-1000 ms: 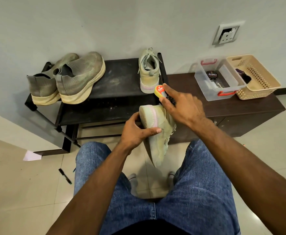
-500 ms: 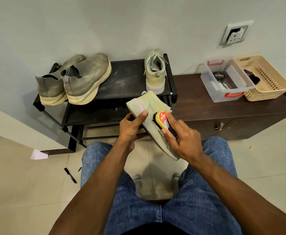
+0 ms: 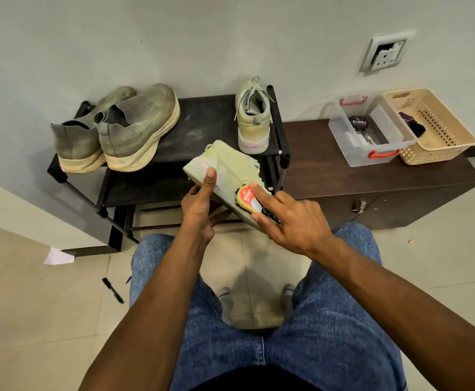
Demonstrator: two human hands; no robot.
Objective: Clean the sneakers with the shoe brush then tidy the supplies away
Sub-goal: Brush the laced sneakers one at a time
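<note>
Now right hand (image 3: 292,221) brushes held sneaker (image 3: 227,170).

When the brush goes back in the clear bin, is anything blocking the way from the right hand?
Nothing visible does. The right hand holds the shoe brush against the sneaker; the cabinet top between it and the lidless clear bin is bare.
</note>
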